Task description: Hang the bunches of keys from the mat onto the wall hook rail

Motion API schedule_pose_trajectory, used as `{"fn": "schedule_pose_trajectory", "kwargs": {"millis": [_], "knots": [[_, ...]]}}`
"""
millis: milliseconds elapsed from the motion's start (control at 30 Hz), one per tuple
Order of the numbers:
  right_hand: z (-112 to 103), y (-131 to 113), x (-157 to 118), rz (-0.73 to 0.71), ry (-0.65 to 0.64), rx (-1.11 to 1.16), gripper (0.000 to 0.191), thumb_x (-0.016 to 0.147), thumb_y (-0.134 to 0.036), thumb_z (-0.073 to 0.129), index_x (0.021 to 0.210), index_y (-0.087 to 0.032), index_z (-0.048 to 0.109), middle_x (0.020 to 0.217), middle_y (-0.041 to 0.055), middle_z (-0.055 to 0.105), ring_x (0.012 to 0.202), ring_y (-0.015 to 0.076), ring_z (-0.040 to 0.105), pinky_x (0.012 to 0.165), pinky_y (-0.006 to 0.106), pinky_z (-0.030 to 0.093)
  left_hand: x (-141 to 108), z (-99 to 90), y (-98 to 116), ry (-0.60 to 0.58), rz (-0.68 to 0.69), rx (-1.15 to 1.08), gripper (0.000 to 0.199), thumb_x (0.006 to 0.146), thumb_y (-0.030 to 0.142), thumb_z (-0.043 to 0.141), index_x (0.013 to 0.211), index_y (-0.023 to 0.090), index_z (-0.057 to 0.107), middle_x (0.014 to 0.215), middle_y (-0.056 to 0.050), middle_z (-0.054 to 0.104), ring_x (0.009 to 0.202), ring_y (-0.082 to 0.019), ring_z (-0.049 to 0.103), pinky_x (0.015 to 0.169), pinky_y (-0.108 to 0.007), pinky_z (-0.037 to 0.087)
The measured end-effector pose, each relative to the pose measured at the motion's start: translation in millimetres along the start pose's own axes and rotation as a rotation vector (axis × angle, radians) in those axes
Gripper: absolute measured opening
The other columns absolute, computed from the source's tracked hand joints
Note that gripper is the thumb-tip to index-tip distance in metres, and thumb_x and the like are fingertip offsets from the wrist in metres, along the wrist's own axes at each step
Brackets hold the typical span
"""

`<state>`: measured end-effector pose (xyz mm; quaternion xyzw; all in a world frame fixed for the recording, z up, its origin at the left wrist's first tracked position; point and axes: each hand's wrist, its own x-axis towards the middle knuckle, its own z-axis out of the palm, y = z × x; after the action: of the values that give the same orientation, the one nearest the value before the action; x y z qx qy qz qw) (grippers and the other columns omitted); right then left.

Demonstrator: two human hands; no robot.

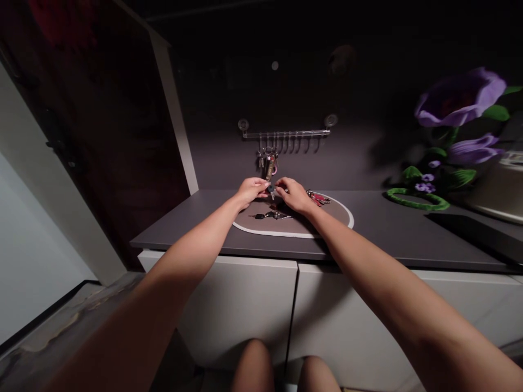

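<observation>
Clear plastic hook rail [286, 133] on dark wall; brown tag [270, 166] hangs near its left end, markings too small to read. White-rimmed brown oval mat [345, 218] below bears red key bunch [320, 198], partly behind right hand [291, 194]. Both forearms stretched forward. Left hand [251, 191] pinches dark-headed metal key [271, 189] above mat; right's fingers curled just beside, grip unclear.

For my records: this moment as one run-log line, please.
left hand: holding dark-headed metal key; right hand: beside it; white-rimmed brown oval mat: bearing keys; clear hook rail: hanging keys leftward
</observation>
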<state>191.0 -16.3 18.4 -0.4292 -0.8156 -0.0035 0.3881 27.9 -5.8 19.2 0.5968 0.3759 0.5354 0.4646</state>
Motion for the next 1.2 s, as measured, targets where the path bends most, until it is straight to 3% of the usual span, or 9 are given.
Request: {"fn": "schedule_pose_trajectory", "kwargs": {"millis": [167, 400, 1033, 1200], "knots": [[-2.4, -5.5, -2.4, -0.049, 0.024, 0.125, 0.02, 0.083, -0.028, 0.038, 0.089, -0.016, 0.053, 0.088, 0.0061, 0.059, 0.078, 0.0153, 0.049, 0.074, 0.028, 0.038, -4.2, 2.0, 3.4, -0.039, 0.019, -0.035, 0.019, 0.068, 0.023, 0.068, 0.079, 0.009, 0.06, 0.065, -0.001, 0.062, 0.056, -0.007, 0.058, 0.062, -0.022, 0.05], [-3.8, -9.0, -5.1, 0.001, 0.001, 0.163, 0.023, 0.083, -0.037, 0.038, 0.086, -0.017, 0.05, 0.08, 0.003, 0.057, 0.069, 0.0136, 0.047, 0.068, 0.027, 0.036, -2.8, 3.6, 1.6, -0.043, 0.058, -0.007, 0.026, 0.063, 0.026, 0.072, 0.078, 0.008, 0.061, 0.063, -0.001, 0.061, 0.054, -0.006, 0.055, 0.062, -0.024, 0.05], [0.4, 0.3, -1.7, -0.008, 0.113, 0.222, 0.018, 0.081, -0.033, 0.038, 0.081, -0.018, 0.047, 0.081, 0.003, 0.055, 0.075, 0.0139, 0.048, 0.073, 0.027, 0.038, -5.6, 8.3, 3.9, -0.07, 0.138, -0.016, 0.027, 0.066, 0.026, 0.069, 0.087, 0.009, 0.06, 0.072, -0.003, 0.063, 0.06, -0.007, 0.056, 0.06, -0.022, 0.05], [-1.9, -2.3, -2.7, 0.041, 0.155, 0.249, 0.021, 0.081, -0.036, 0.036, 0.08, -0.018, 0.046, 0.08, 0.0026, 0.054, 0.074, 0.014, 0.048, 0.074, 0.028, 0.039, -4.0, 9.1, -0.6, -0.056, 0.194, 0.085, 0.021, 0.073, 0.025, 0.06, 0.088, 0.01, 0.06, 0.078, -0.005, 0.064, 0.063, -0.009, 0.058, 0.058, -0.021, 0.048]]}}
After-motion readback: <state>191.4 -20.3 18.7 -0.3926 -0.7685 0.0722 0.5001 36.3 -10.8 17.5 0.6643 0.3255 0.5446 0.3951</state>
